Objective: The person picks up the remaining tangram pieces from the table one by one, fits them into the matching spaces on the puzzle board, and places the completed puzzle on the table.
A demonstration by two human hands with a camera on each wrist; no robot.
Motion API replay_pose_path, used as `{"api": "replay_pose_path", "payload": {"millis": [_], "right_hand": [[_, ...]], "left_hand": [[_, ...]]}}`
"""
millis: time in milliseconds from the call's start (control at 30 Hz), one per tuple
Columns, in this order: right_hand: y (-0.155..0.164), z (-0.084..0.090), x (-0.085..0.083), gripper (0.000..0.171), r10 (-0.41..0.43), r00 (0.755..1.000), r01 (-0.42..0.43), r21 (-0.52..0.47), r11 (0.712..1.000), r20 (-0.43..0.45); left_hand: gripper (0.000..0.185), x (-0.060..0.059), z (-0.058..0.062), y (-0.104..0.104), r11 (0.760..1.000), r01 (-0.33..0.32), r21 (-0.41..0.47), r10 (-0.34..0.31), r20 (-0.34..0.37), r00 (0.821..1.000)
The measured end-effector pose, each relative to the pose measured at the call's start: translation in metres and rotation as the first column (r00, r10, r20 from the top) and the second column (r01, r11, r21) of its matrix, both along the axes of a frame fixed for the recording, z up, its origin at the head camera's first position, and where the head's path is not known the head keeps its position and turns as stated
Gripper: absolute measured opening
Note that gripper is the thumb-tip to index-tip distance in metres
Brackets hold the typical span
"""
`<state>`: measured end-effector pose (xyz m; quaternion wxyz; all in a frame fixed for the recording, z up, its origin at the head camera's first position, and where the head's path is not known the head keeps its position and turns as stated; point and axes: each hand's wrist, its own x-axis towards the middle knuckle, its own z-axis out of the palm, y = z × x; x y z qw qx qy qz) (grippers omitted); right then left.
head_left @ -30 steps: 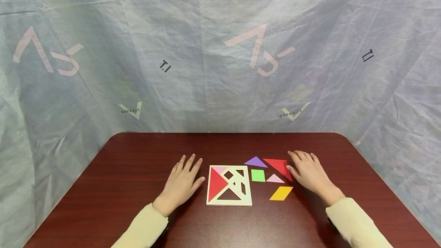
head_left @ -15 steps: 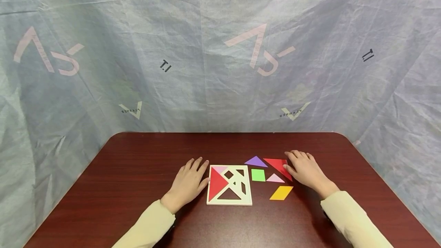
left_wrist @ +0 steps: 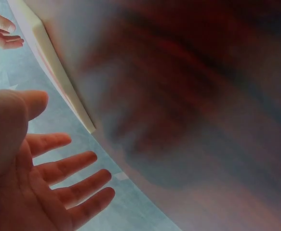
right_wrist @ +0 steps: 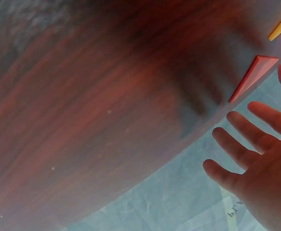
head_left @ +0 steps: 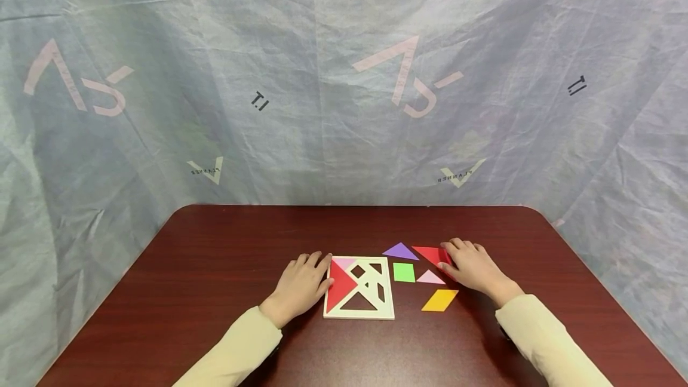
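The puzzle board (head_left: 359, 316) is a flat, pale cream square with a raised rim, sitting on the table (head_left: 365, 351) between the hands. A big red triangle (head_left: 340, 285) and a pink piece (head_left: 343, 263) are seated in its left part, and the rest is crisp dark cutouts: a square on its corner, a slanted parallelogram, triangles big and small. Couldn't say if it's wood or plastic.

Left hand (head_left: 301, 285) is relaxed and grasping nothing, fingers loosely spread by the board's left edge; can't tell if the tips touch. Right hand (head_left: 475, 266) is released too, fingers apart, right at the loose red triangle (head_left: 428, 252), which lies flat. Contact there is unclear.

Other thin, straight-edged bits are nearby: purple triangle (head_left: 401, 251), green square (head_left: 404, 272), small pink triangle (head_left: 430, 278) and orange-yellow parallelogram (head_left: 440, 300). Table's dark reddish-brown with streaky grain and a soft sheen. Plain cream sleeves (head_left: 236, 345).

Writing-wise, the backdrop (head_left: 322, 136) is crinkly grey-blue sheeting with PLANNER lettering (head_left: 206, 171) reading backwards over a pale V, plus a black "I.T" print (head_left: 260, 101) and big pinkish characters.
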<state>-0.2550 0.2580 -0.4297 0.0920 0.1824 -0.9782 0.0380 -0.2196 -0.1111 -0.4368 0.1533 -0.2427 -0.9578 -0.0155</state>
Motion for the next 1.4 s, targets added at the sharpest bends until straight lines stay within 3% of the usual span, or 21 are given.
{"api": "replay_pose_path", "payload": {"millis": [367,900,1400], "right_hand": [[-0.001,-0.004,-0.001,0.049,0.001,1.0,-0.002,0.022,1.0,0.023],[-0.002,-0.004,-0.003,0.048,0.009,1.0,-0.01,0.007,1.0,0.021],[0.002,-0.004,-0.01,0.049,0.017,0.998,-0.015,-0.036,0.999,0.067]], "left_hand": [[0.047,-0.002,0.0,0.008,0.998,0.011,-0.054,-0.013,-0.046,0.999],[0.046,-0.005,-0.002,0.014,0.992,0.007,-0.124,-0.012,-0.041,0.999],[0.044,-0.006,-0.005,0.014,0.99,0.016,-0.137,-0.019,-0.021,1.0]]}}
